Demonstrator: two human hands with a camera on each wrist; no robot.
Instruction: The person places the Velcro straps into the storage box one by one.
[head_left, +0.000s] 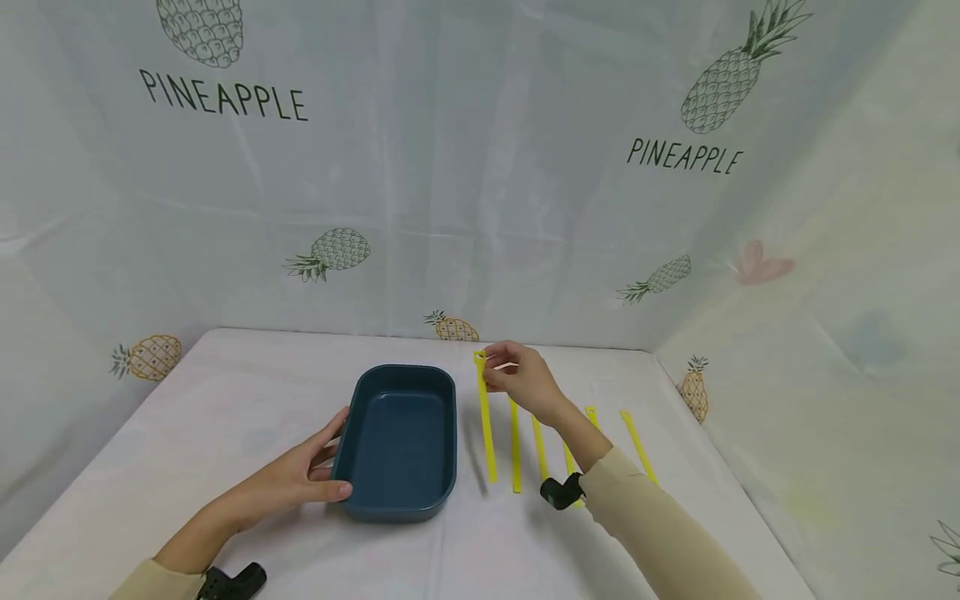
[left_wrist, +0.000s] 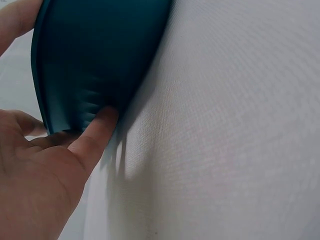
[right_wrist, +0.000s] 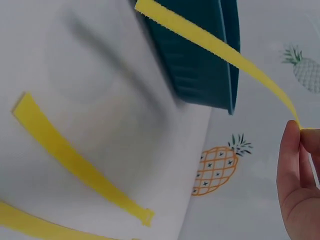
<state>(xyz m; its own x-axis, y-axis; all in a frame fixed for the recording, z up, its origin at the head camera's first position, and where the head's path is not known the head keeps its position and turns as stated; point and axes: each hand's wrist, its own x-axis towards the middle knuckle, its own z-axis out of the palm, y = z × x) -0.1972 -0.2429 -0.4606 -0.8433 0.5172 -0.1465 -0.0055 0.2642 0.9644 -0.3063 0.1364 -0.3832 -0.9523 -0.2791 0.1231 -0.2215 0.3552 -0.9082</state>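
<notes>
In the head view my left hand (head_left: 288, 483) grips the left side of a dark blue rectangular tub (head_left: 402, 450), thumb over the rim near its front corner. The left wrist view shows fingers (left_wrist: 97, 135) against the outer wall of the tub (left_wrist: 105, 55). My right hand (head_left: 521, 379) pinches the upper end of a flat yellow strip (head_left: 487, 433), which hangs down just right of the tub. Seen from the right wrist, that strip (right_wrist: 200, 37) curves away from the fingertips (right_wrist: 292, 127). Several similar yellow strips (head_left: 515, 454) lie to the right, partly behind the right arm.
A white cloth covers the table (head_left: 292, 375), with its back edge close behind the right hand. Pineapple-printed curtains (head_left: 450, 167) stand behind and at both sides. Each wrist carries a black camera mount (head_left: 561, 492). The outermost strip (head_left: 637, 446) lies near the table's right side.
</notes>
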